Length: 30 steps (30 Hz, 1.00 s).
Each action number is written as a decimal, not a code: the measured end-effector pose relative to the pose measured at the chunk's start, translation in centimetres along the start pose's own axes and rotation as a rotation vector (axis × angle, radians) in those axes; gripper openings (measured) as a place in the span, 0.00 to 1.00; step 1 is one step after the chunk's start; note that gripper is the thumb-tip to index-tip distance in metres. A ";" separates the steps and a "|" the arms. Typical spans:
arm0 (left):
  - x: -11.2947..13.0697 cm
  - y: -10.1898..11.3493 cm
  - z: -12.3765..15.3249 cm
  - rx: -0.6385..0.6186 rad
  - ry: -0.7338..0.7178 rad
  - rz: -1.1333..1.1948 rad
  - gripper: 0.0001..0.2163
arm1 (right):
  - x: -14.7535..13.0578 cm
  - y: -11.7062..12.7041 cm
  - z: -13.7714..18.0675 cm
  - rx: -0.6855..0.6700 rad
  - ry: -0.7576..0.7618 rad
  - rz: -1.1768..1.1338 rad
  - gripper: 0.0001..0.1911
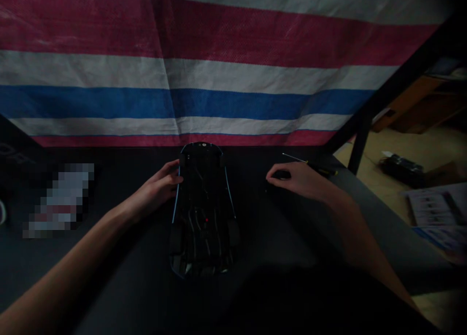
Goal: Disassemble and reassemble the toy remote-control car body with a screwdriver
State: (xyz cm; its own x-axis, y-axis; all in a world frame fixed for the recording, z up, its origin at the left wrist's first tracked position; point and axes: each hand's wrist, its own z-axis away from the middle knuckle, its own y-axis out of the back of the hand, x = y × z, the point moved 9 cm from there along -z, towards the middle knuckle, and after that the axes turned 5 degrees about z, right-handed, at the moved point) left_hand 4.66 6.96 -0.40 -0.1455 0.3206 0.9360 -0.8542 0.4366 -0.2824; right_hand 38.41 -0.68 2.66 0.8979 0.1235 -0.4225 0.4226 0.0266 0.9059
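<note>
A black model car (203, 213) with thin blue edge lines lies lengthwise on the dark table (120, 276), its open insides showing wires and a small red dot. My left hand (162, 186) grips the car's left side near the far end, fingers curled against it. My right hand (297, 179) rests on the table right of the car, fingers bent down over a small dark object that I cannot make out. A thin screwdriver (310, 164) with a dark and yellow handle lies just beyond that hand.
A red, white and blue striped tarp (219, 67) hangs behind the table. A blurred patch (60, 199) sits at the left. A black frame leg (365, 131) stands at the right, with floor, a dark box (401, 168) and papers (438, 211) beyond.
</note>
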 end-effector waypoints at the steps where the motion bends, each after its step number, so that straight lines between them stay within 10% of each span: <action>1: 0.1 -0.1 0.1 0.005 0.004 -0.008 0.27 | 0.2 -0.4 0.0 -0.049 0.001 -0.020 0.10; 30: -0.3 0.1 -0.2 -0.009 0.004 0.028 0.30 | -0.8 -1.2 0.7 -0.103 -0.032 0.107 0.08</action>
State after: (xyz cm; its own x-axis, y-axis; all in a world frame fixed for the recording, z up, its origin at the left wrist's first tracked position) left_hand 4.70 7.06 -0.77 -0.1668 0.3362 0.9269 -0.8453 0.4352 -0.3100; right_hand 37.23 -1.46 1.86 0.9412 0.0995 -0.3230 0.3113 0.1168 0.9431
